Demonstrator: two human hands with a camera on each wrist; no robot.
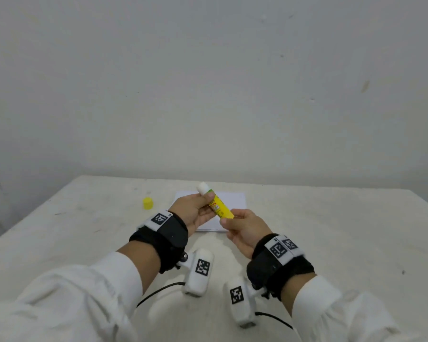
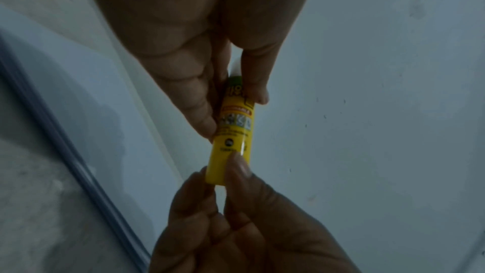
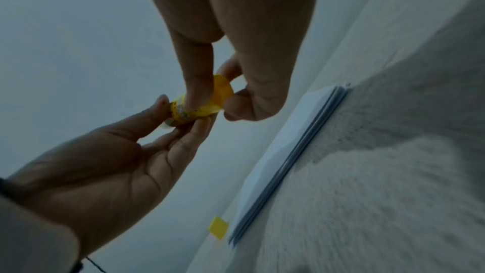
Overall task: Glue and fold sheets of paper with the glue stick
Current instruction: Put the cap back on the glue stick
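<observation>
1. Head view: a pale wall stands behind a table [image 1: 331, 230] under a white cloth. The paper [image 1: 232, 201] lies flat mid-table, and the yellow cap [image 1: 147, 203] sits to its left, apart. Both hands hold the glue stick [image 1: 220, 206] above the paper. The left hand [image 1: 195, 213] pinches the upper part, near the bare white glue tip, which points away and to the left. The right hand [image 1: 245, 230] pinches the base, nearer the body. So the long axis runs slantwise from the right hand up to the left, with the paper just below and beyond.

2. Left wrist view: dim. Left thumb and fingers [image 2: 202, 111] clamp the tube from both sides; right fingertips close on its lower end.

3. Right wrist view: dim. Right fingers [image 3: 199, 82] curl round the base, probably to twist it; the stacked paper edge lies below to the right. The left hand is nearer the tip, so turning it down onto the sheet likely falls to that side.
</observation>
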